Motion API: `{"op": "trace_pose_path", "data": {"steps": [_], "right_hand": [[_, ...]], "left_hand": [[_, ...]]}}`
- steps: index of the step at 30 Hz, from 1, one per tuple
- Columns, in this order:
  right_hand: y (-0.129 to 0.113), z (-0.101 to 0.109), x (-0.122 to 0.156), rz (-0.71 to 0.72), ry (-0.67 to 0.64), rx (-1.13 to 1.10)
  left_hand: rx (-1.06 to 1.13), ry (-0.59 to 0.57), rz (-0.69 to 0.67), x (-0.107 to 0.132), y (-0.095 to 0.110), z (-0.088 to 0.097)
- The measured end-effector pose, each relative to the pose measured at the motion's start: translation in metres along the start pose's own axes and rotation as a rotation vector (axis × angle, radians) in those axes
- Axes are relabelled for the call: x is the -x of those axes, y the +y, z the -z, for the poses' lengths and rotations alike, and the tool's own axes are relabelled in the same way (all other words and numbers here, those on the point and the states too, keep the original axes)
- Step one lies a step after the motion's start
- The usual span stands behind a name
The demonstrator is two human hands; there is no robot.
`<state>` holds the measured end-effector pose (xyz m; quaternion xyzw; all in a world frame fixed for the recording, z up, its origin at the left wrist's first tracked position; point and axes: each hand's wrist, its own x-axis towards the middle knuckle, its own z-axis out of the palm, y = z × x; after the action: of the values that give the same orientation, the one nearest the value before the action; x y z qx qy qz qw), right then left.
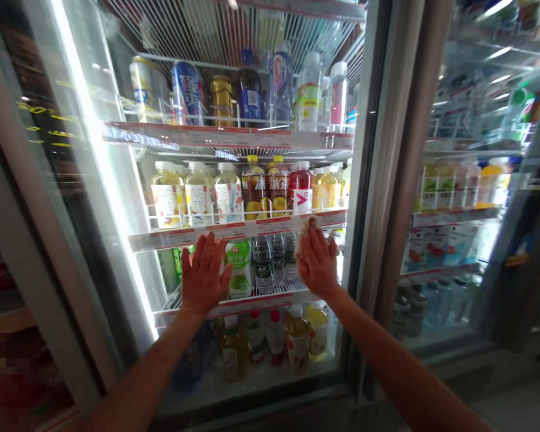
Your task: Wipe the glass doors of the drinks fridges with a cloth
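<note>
I face a lit drinks cooler with its glass door swung open to the left. My left hand [204, 273] is raised with fingers spread and stretched up, just below the middle shelf's price rail [234, 231] and in front of a green-labelled bottle [239, 270]. My right hand [315, 259] is lifted beside it, fingers pressed together, their tips at the rail with a small pale lump there that I cannot make out. Clear water bottles [270, 261] stand between my hands. Yellow, amber and red drink bottles [252, 189] line the shelf above.
The top shelf [225, 137] carries cans and tall bottles. Small bottles [270, 339] stand on the bottom shelf. The open door's frame [40, 252] slants at the left. A metal post [387, 180] separates a second, closed cooler door [468, 198] with more drinks on the right.
</note>
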<state>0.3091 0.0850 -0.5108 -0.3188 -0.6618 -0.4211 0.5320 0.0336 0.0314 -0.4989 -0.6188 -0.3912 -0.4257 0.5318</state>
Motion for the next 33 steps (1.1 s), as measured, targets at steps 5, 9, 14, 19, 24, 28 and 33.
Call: {"op": "trace_pose_path", "data": {"steps": [5, 9, 14, 19, 24, 28, 33], "right_hand": [[0.050, 0.008, 0.006, -0.323, 0.156, 0.105], [-0.016, -0.006, 0.014, -0.178, 0.106, 0.037], [-0.081, -0.014, 0.000, 0.086, 0.009, -0.089], [-0.004, 0.002, -0.004, -0.054, 0.113, -0.021], [-0.012, -0.007, 0.004, -0.208, 0.178, 0.040], [-0.074, -0.018, 0.005, 0.083, 0.026, -0.099], [-0.024, -0.003, 0.000, 0.063, 0.028, -0.089]], "left_hand": [[0.000, -0.004, 0.006, 0.001, 0.001, -0.002], [0.002, -0.003, 0.002, 0.002, 0.000, -0.003], [0.011, -0.016, -0.002, 0.000, -0.002, 0.000], [0.044, -0.042, -0.002, 0.001, -0.001, 0.003], [0.033, -0.054, 0.022, 0.005, -0.001, -0.003], [0.023, -0.046, 0.022, 0.003, 0.000, -0.003], [0.034, -0.106, 0.003, 0.000, -0.003, 0.011]]}}
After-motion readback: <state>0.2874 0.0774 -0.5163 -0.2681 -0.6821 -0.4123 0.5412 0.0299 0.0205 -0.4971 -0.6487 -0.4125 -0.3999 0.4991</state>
